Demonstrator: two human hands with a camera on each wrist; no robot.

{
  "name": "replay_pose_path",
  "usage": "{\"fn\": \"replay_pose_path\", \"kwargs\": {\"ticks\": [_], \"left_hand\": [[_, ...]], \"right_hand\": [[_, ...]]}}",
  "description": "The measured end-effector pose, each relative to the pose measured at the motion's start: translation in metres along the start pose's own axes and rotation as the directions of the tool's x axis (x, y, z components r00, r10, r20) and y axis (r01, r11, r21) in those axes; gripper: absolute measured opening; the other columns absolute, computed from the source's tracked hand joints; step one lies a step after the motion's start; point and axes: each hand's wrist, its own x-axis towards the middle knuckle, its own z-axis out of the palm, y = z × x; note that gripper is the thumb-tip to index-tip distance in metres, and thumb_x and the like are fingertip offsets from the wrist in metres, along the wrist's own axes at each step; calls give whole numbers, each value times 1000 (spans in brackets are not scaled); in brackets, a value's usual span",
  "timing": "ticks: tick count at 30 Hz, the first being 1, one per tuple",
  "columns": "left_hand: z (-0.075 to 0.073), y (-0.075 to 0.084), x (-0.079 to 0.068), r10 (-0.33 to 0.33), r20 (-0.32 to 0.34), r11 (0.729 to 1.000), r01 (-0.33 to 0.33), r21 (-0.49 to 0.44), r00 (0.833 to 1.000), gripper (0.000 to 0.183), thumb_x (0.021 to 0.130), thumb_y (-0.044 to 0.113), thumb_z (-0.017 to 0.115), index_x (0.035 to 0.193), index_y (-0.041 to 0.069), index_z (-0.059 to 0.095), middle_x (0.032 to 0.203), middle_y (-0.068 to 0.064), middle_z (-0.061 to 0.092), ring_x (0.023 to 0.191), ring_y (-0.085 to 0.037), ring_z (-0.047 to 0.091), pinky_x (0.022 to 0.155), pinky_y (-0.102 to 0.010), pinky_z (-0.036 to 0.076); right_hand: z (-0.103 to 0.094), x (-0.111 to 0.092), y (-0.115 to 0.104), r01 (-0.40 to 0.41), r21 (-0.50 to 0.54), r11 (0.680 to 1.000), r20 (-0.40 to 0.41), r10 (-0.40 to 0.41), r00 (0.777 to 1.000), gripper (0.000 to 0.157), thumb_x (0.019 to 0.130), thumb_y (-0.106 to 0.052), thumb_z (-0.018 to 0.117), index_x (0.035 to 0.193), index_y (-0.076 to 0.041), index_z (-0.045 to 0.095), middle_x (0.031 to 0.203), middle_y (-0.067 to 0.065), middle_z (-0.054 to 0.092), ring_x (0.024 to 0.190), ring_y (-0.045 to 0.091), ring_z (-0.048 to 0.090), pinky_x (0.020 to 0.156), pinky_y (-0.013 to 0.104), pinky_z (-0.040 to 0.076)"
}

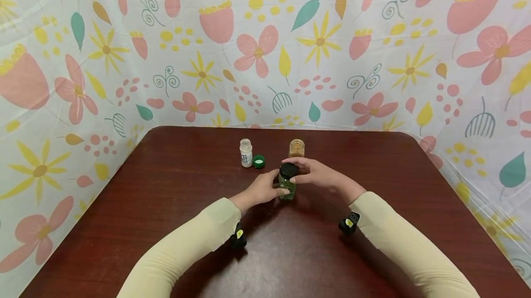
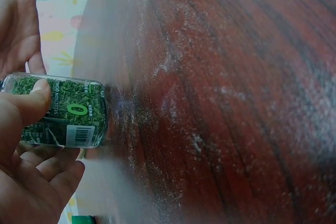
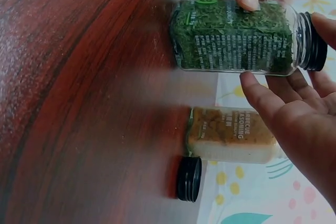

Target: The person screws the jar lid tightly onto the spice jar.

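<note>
A clear glass jar of dried green herbs (image 1: 288, 196) with a black lid (image 1: 288, 170) stands upright between both hands. My left hand (image 1: 261, 188) grips the jar's body, thumb across the front and fingers behind, as the left wrist view also shows. Up at the lid, my right hand (image 1: 318, 173) has its thumb and fingers around the lid's edge. In the right wrist view the lid (image 3: 316, 43) sits on the jar's neck, and the dense leaves (image 3: 236, 35) show through the printed glass.
Behind the herb jar is an uncapped barbecue seasoning jar (image 1: 296, 146), its black cap (image 3: 190, 179) beside it on the table. Farther left stands an uncapped white-labelled shaker bottle (image 1: 246, 155) next to a green cap (image 1: 259, 161). A floral curtain (image 1: 257, 58) hangs behind the dark wooden table (image 1: 186, 164).
</note>
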Motion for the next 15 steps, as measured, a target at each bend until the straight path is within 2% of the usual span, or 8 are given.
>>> {"fn": "replay_pose_path", "kwargs": {"ticks": [4, 11, 15], "left_hand": [[0, 0, -1, 3, 7, 1000, -3, -14, 1000, 63, 100, 24, 69, 152, 1, 43, 144, -18, 61, 134, -34, 60, 110, -49, 51], [0, 1, 0, -7, 0, 1000, 7, -28, 1000, 64, 99, 24, 70, 152, 0, 43, 146, -19, 60, 135, -33, 59, 111, -49, 50], [0, 0, 0, -13, 2, 999, 13, -31, 1000, 64, 99, 24, 70, 152, 0, 44, 146, -19, 59, 135, -33, 59, 111, -49, 50]], "right_hand": [[1, 1, 2, 4, -16, 1000, -26, -5, 1000, 60, 99, -12, 67, 152, 0, 43, 152, 27, 50, 143, 43, 48, 108, 48, 51], [1, 4, 5, 60, -40, 997, -56, -62, 997, 53, 98, -11, 69, 145, 2, 48, 141, 27, 58, 130, 36, 58, 98, 35, 54], [2, 4, 5, 76, -64, 995, -72, -81, 994, 50, 97, -10, 69, 142, 3, 50, 137, 26, 61, 124, 31, 61, 96, 34, 54]]}}
